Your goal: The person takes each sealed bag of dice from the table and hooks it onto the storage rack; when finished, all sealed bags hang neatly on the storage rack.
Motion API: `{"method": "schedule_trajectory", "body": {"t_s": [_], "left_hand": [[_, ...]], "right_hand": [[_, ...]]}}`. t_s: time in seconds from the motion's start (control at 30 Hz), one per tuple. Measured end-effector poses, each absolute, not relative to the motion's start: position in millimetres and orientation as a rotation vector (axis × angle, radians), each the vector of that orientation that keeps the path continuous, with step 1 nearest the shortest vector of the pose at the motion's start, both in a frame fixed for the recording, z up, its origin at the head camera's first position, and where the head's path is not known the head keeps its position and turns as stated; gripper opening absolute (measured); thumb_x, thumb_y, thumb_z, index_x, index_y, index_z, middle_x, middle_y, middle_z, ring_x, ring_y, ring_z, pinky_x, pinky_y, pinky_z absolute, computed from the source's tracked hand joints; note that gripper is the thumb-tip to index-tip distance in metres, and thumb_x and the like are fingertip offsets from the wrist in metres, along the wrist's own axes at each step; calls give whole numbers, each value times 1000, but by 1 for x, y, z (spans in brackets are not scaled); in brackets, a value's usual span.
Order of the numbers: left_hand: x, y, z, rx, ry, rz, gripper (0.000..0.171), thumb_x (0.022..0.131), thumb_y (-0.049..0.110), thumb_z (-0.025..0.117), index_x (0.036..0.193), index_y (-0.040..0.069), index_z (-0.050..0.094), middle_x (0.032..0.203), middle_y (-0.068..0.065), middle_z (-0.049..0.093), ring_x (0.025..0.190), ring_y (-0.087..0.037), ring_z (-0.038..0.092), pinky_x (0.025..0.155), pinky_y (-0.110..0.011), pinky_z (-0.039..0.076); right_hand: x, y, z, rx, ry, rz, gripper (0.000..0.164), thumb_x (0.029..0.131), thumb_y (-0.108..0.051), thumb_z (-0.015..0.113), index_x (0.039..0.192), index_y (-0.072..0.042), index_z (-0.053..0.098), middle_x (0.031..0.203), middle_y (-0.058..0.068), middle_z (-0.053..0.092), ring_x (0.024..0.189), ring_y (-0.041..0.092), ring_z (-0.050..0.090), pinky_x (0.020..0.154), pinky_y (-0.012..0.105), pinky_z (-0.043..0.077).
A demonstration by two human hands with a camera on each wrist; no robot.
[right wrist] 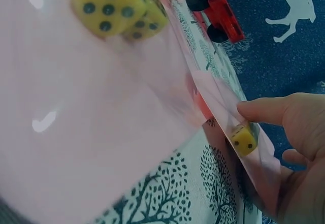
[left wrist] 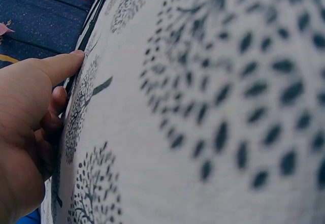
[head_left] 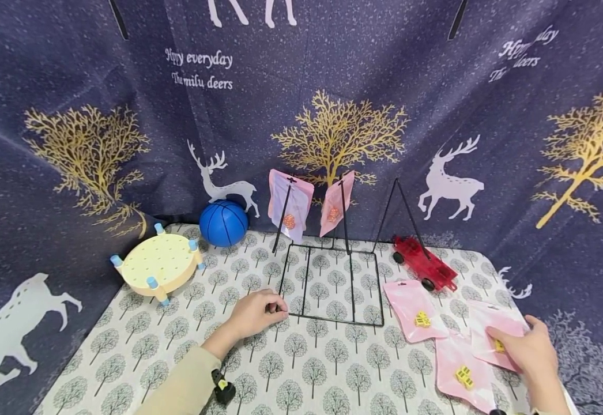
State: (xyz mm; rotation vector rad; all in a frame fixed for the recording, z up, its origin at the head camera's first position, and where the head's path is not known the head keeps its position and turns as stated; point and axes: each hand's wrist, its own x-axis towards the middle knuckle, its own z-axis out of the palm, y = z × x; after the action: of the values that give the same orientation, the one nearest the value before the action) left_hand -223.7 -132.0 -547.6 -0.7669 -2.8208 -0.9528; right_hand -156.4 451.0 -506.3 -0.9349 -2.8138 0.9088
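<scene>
My left hand [head_left: 260, 312] is at the front left corner of a black wire rack [head_left: 332, 321]. Its fingers curl in and its thumb tip meets the base wire. At the right end of the table my right hand [head_left: 537, 349] grips the edge of a pink bag [head_left: 480, 328] holding yellow dice, thumb on top and fingers beneath. That bag shows tilted in the right wrist view beside the thumb [right wrist: 264, 109]. Two more pink bags, one nearer the rack [head_left: 405, 300] and one in front [head_left: 447, 351], lie flat with yellow dice inside.
From the rack's arms hang a left pink bag [head_left: 276, 190] and a right pink bag [head_left: 345, 187], both with orange-red dice. A red toy car chassis [head_left: 421, 259] sits behind the rack's right side. A blue ball [head_left: 223, 223] and an upturned yellow stool [head_left: 158, 262] stand back left.
</scene>
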Motion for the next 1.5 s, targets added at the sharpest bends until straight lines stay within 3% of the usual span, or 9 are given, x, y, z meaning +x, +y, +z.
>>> {"method": "schedule_trajectory", "body": {"t_s": [0.27, 0.5, 0.67, 0.77, 0.97, 1.1, 1.23, 1.37, 1.5], "left_hand": [[-225, -131, -548, -755, -2840, -925, 8, 83, 42, 72, 85, 41, 64, 76, 19, 49, 63, -2, 46, 53, -22, 39], [-224, -131, -547, -748, -2847, -937, 8, 83, 42, 72, 86, 40, 65, 76, 19, 49, 63, -3, 47, 54, -23, 40], [-224, -131, -549, -742, -2847, -936, 8, 83, 42, 72, 85, 40, 65, 76, 19, 49, 63, -2, 46, 54, -23, 40], [-225, -131, -549, -739, -2848, -941, 8, 83, 43, 72, 85, 41, 65, 76, 19, 49, 62, -3, 46, 54, -23, 40], [-224, -131, -548, -729, -2861, -944, 7, 83, 44, 71, 86, 40, 65, 76, 18, 50, 63, -3, 47, 55, -23, 40], [-224, -130, -547, -726, -2865, -938, 7, 83, 43, 71, 86, 39, 65, 76, 18, 50, 63, -3, 46, 55, -24, 40], [-224, -130, -548, -729, -2855, -929, 8, 83, 43, 71, 86, 40, 65, 76, 18, 50, 64, -3, 47, 55, -23, 40], [-224, -130, -549, -728, -2856, -931, 8, 83, 43, 71, 86, 40, 65, 76, 19, 50, 64, -2, 47, 55, -23, 40], [-224, -131, -549, -727, -2861, -933, 8, 83, 43, 71, 86, 40, 65, 76, 19, 49, 63, -3, 46, 55, -23, 41]], "right_hand": [[-155, 457, -507, -1056, -2687, 1227, 123, 72, -54, 78, 149, 4, 0, 142, 41, 20, 124, 56, 28, 99, 63, 28], [-155, 465, -510, -1044, -2684, 1338, 117, 73, -53, 77, 148, 7, 10, 143, 40, 20, 124, 51, 31, 97, 59, 35], [-152, 467, -506, -1008, -2760, 1241, 109, 76, -57, 72, 143, 12, 21, 136, 40, 32, 112, 47, 43, 77, 43, 50], [-149, 464, -501, -950, -2795, 1168, 101, 78, -56, 70, 139, 13, 29, 130, 39, 39, 105, 43, 48, 64, 30, 47], [-145, 458, -492, -809, -2793, 1105, 85, 81, -52, 70, 131, 10, 39, 120, 37, 48, 92, 36, 53, 68, 37, 45], [-142, 456, -489, -662, -2760, 1076, 77, 81, -47, 73, 127, 7, 43, 113, 32, 55, 79, 19, 53, 56, 26, 44], [-142, 449, -479, -548, -2764, 1041, 77, 83, -46, 71, 130, 6, 41, 112, 31, 55, 78, 17, 53, 54, 26, 44], [-142, 435, -467, -447, -2753, 1048, 74, 84, -44, 70, 130, 4, 39, 106, 23, 57, 74, 11, 55, 54, 28, 47], [-140, 416, -456, -272, -2682, 1256, 62, 86, -30, 71, 131, -4, 37, 97, 2, 61, 72, 8, 61, 56, 32, 53]]}}
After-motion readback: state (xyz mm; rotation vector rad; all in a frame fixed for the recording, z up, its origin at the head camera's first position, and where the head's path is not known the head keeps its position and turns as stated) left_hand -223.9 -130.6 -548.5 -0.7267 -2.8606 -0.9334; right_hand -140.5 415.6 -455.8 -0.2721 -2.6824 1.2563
